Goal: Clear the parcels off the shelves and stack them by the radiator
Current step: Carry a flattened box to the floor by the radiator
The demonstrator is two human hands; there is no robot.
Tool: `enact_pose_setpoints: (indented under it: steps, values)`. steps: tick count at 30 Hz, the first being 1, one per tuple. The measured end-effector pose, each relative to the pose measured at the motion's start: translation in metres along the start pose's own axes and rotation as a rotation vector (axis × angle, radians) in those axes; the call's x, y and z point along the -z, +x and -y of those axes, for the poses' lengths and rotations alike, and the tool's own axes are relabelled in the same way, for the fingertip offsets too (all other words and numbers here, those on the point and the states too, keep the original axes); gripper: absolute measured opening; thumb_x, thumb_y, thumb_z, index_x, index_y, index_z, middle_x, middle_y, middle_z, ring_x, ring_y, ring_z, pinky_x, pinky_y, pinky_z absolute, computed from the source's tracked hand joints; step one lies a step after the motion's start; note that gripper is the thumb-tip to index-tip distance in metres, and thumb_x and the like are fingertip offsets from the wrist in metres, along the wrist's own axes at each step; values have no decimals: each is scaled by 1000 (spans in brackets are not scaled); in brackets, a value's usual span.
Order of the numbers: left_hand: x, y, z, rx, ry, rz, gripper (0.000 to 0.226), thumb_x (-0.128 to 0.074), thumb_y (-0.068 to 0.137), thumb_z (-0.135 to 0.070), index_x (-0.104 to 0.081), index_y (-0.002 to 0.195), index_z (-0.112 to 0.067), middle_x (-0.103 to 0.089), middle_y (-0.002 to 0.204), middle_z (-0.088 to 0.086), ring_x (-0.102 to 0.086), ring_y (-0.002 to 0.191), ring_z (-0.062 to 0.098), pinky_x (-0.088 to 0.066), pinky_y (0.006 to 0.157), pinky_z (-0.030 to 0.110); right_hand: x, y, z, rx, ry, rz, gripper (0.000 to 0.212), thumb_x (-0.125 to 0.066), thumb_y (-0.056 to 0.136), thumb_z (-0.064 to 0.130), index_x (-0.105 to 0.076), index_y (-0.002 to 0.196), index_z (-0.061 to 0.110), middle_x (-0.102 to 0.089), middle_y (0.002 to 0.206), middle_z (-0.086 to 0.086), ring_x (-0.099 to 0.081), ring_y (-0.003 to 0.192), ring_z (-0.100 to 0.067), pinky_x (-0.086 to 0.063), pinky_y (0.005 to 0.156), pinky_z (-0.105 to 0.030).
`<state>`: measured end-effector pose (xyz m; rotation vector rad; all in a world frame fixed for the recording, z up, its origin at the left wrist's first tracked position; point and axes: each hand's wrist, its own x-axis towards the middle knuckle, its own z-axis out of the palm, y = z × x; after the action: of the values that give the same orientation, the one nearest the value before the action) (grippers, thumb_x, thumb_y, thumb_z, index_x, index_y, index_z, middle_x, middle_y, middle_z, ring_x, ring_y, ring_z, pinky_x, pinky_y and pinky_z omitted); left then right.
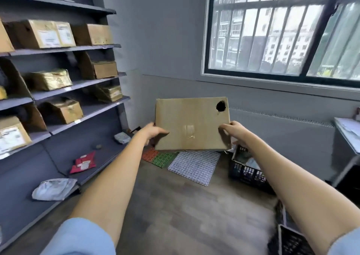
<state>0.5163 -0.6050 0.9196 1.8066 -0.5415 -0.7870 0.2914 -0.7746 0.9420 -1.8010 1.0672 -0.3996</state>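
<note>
A brown cardboard parcel (191,123) with a black blotch near its top right corner is held up in the air in front of me. My left hand (153,133) grips its left edge with the thumb on top. Gripping the right edge is my right hand (234,131). The grey shelves (81,84) on the left carry several more brown boxes, such as a labelled box (48,33) on an upper shelf, plus a red mailer (83,162) and a grey bag (54,188) lower down. The long radiator (280,116) runs under the window, behind the held parcel.
Coloured perforated mats (192,163) lie on the wooden floor below the parcel. A dark plastic crate (245,169) stands at the right, another crate (290,241) sits at the bottom right. A grey table (346,134) with papers is at the far right.
</note>
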Motion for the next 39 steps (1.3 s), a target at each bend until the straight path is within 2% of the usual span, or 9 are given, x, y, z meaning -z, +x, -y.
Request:
enact_pose_setpoints:
  steps: [4, 7, 9, 15, 20, 23, 25, 32, 39]
  values:
    - [-8, 93, -5, 30, 21, 27, 78, -73, 79, -15, -31, 144, -6, -46, 143, 11, -43, 130, 28, -38, 107, 42, -6, 86, 1, -18, 7, -6, 32, -51, 89, 28, -47, 114, 9, -53, 103, -5, -52, 85, -18, -37, 54, -25]
    - [-9, 167, -12, 105, 71, 65, 65, -72, 80, -18, -40, 136, -11, -52, 134, 10, -51, 111, 27, -47, 75, 40, -14, 163, 2, -23, 16, -1, 26, -52, 87, 26, -48, 107, 9, -56, 99, -5, -52, 74, -12, -36, 51, -22]
    - [-8, 223, -17, 142, 97, 99, 60, -71, 81, -18, -41, 132, -14, -52, 132, 9, -51, 103, 25, -45, 66, 39, -22, 216, 4, -34, 30, -2, 28, -53, 86, 24, -51, 108, 8, -57, 97, -5, -52, 72, -11, -37, 51, -22]
    - [-21, 397, -57, 196, 211, 189, 61, -70, 82, -20, -40, 135, -14, -48, 138, 10, -49, 119, 28, -47, 86, 49, -33, 363, 7, -143, 117, -67, 17, -51, 86, 25, -54, 93, 10, -55, 85, -6, -52, 84, -23, -45, 73, -33]
    - [-74, 517, -97, 191, 278, 267, 66, -69, 83, -26, -35, 140, -22, -43, 143, 8, -41, 129, 31, -44, 95, 52, -5, 465, -13, -275, 151, -179, 42, -51, 91, 33, -57, 118, 1, -62, 103, -18, -59, 99, -31, -44, 94, -44]
    - [-116, 582, -102, 220, 302, 333, 56, -67, 84, -29, -41, 133, -27, -46, 140, 7, -48, 118, 30, -49, 71, 40, 11, 525, -39, -325, 215, -221, 47, -51, 92, 31, -54, 121, -5, -60, 96, -25, -51, 85, -25, -47, 89, -43]
    - [-143, 627, -98, 253, 328, 377, 41, -66, 85, -31, -45, 120, -27, -49, 135, 9, -53, 100, 27, -47, 59, 35, 19, 569, -58, -360, 243, -232, 45, -52, 92, 32, -55, 119, -4, -58, 90, -15, -52, 85, -25, -46, 82, -40]
    - [-233, 812, -55, 444, 399, 370, 67, -65, 86, -33, -31, 142, -19, -36, 147, 10, -42, 127, 36, -41, 96, 54, 22, 770, -138, -491, 220, -224, 41, -51, 91, 33, -57, 122, 7, -53, 102, -7, -53, 92, -28, -45, 78, -35]
    - [-295, 955, 37, 647, 386, 370, 70, -66, 85, -28, -26, 141, -11, -30, 151, 10, -31, 138, 32, -32, 106, 57, -12, 929, -224, -599, 107, -71, 45, -47, 93, 26, -47, 133, 6, -53, 118, -8, -49, 96, -24, -39, 73, -31]
